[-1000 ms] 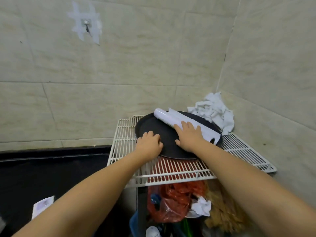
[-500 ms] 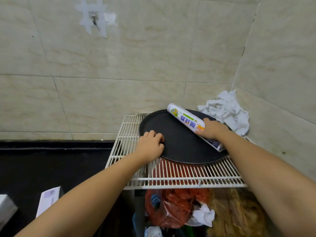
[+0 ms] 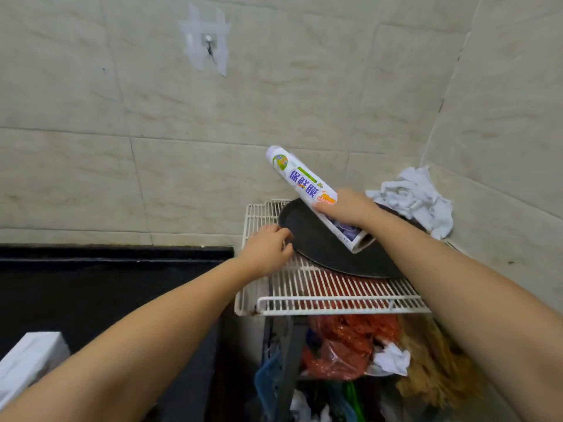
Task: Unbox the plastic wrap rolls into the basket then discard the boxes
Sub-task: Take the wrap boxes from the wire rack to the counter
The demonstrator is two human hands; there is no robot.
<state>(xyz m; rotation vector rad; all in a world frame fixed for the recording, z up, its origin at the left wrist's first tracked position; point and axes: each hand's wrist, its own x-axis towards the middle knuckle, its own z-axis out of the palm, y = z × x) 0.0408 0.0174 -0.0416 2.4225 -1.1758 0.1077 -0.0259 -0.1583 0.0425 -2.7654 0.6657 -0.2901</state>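
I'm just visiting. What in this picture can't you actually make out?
Head view:
Plastic wrap roll: its label's middle is covered by the right hand.
Left hand: gripping or only touching the black tray rim, unclear.
White box: cut off by the bottom-left edge.
Clutter under the wire rack: blurred, partly hidden by it.

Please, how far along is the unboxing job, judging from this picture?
Done: one plastic wrap roll is out of its box. In hand: the right hand grips it, tilted above the black tray; the left hand holds the tray's rim. Left: no basket is in view, and a white box lies at lower left.
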